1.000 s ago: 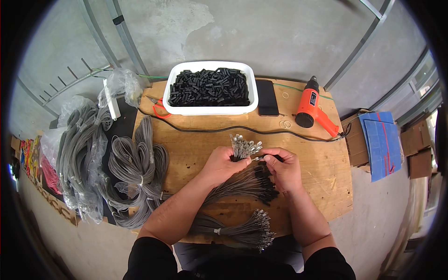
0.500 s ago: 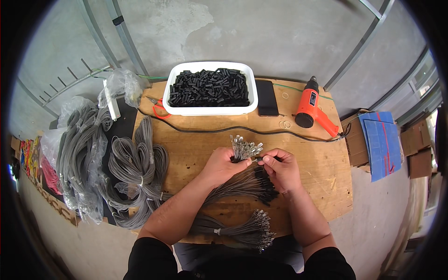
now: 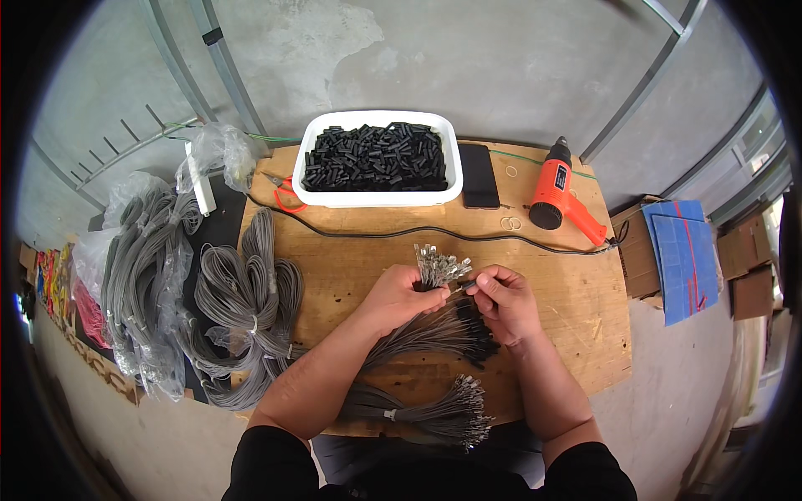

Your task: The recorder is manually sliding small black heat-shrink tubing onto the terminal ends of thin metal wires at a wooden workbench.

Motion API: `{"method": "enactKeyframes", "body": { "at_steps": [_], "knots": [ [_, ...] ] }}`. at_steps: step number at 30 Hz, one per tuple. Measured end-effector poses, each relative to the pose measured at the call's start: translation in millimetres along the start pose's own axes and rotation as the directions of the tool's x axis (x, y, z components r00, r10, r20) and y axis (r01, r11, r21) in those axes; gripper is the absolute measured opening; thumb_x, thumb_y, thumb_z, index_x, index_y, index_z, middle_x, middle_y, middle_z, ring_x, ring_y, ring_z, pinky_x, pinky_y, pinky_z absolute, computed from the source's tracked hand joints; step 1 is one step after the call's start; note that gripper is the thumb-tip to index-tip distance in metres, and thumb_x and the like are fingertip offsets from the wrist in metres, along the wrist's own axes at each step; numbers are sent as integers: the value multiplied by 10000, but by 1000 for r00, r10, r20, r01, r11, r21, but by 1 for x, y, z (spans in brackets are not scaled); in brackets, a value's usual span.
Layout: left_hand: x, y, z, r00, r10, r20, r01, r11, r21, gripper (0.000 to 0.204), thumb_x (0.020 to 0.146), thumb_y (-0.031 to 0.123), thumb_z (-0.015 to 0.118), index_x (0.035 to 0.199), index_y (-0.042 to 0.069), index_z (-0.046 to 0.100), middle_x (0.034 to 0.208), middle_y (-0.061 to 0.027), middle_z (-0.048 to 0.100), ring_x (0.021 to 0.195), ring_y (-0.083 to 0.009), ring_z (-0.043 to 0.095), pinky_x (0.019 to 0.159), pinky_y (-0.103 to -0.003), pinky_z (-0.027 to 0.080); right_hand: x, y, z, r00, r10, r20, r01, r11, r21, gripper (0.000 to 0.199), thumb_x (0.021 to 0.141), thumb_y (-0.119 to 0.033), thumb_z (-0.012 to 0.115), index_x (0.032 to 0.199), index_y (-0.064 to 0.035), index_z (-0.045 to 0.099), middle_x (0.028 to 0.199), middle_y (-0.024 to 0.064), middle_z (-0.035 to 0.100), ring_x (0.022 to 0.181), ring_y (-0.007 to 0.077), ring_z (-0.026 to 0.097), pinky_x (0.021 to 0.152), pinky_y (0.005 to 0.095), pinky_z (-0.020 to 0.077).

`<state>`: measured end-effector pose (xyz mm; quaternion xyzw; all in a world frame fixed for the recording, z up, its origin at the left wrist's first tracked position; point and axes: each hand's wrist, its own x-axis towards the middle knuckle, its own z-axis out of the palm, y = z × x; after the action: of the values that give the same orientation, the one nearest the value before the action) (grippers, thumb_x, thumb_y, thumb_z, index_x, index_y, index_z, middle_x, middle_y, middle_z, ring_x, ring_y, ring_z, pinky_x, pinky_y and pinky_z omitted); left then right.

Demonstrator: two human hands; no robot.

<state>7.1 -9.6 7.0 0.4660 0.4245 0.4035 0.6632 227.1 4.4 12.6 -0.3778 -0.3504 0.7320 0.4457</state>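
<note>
My left hand (image 3: 399, 294) is closed round a bundle of grey wires with metal terminals (image 3: 441, 265) standing up out of the fist. Just right of it, my right hand (image 3: 510, 306) pinches a small black sleeve (image 3: 469, 285) between thumb and fingertips, close to a wire at the bundle's edge. Below the hands, grey wires fan out on the table, their ends covered with black sleeves (image 3: 478, 341). Nearer to me lies another tied bundle of grey wires (image 3: 426, 413) with bare metal terminals.
A white tub (image 3: 376, 199) full of black sleeves stands at the back of the wooden table (image 3: 359, 242). Around it are a black phone (image 3: 479, 175), red-handled pliers (image 3: 288, 194) and an orange heat gun (image 3: 553, 194). A black cord (image 3: 426, 230) crosses the table. Coiled grey wires (image 3: 242, 292) lie left.
My right hand has shifted very slightly, with its fingers turned a little around the black sleeve. The left hand keeps hold of the wires in nearly the same place.
</note>
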Motion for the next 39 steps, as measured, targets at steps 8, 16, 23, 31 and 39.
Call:
{"method": "enactKeyframes", "body": {
  "at_steps": [8, 16, 23, 31, 39],
  "knots": [
    [2, -2, 1, 999, 43, -5, -42, 995, 93, 163, 899, 140, 694, 847, -14, 682, 742, -26, 675, 676, -79, 608, 634, -249, 490, 3, -3, -9, 982, 159, 100, -174, 971, 167, 197, 987, -178, 630, 1026, 15, 645, 830, 85, 673, 585, 78, 453, 487, 184, 347],
    [3, -5, 0, 999, 35, 16, -37, 994, 106, 164, 893, 139, 699, 852, -20, 698, 745, -35, 685, 687, -86, 620, 642, -253, 496, 0, -7, -4, 975, 189, 115, -201, 974, 101, 151, 983, -136, 631, 1018, 11, 642, 822, 75, 670, 582, 74, 461, 479, 180, 345],
    [3, -5, 2, 999, 28, 42, -31, 997, 72, 146, 892, 122, 706, 870, -23, 701, 766, -28, 690, 694, -82, 622, 649, -251, 502, 0, -3, -8, 981, 138, 137, -144, 989, 30, 159, 969, -159, 652, 1000, -4, 637, 818, 81, 675, 548, 65, 444, 421, 173, 320],
    [3, -6, 4, 998, 55, -3, -54, 987, 153, 172, 889, 128, 743, 990, -11, 727, 780, -13, 687, 687, -65, 601, 637, -231, 492, 4, -15, -19, 1000, -2, 6, 3, 988, -156, 129, 908, -91, 729, 974, 13, 689, 784, 43, 660, 570, 51, 477, 506, 188, 353],
    [4, -5, 2, 999, 39, -25, -36, 993, 115, 144, 841, 107, 783, 927, 7, 728, 737, -4, 667, 655, -60, 582, 594, -230, 470, -3, -8, 2, 998, 52, 16, -47, 972, -231, 130, 897, -40, 724, 1000, 32, 689, 782, 8, 639, 595, 32, 482, 527, 174, 358]
  ]
}}
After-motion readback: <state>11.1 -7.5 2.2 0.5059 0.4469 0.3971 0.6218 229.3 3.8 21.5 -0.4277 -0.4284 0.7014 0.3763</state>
